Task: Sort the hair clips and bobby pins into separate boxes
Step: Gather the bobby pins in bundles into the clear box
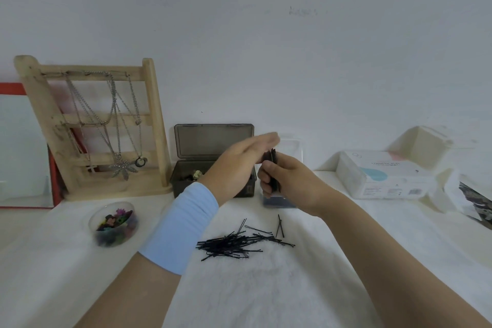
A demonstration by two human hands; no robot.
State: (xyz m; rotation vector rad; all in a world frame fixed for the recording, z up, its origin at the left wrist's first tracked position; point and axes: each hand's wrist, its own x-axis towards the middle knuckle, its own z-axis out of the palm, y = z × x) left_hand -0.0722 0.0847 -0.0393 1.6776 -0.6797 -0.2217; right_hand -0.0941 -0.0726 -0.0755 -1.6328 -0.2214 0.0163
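Head view: right hand (pixel 291 181) grips bobby pins (pixel 273 168), left hand (pixel 239 160) flat, clear box (pixel 292 148) mostly hidden behind.

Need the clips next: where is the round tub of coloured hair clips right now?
Head view, left side: the tub stands on the white table, in front of the wooden necklace stand and left of the loose bobby pins.

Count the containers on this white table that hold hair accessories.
3: a round clear plastic tub of colourful clips at front left, a smoky grey open-lidded box behind the left hand, and a clear box mostly hidden behind the right hand, which grips black bobby pins.
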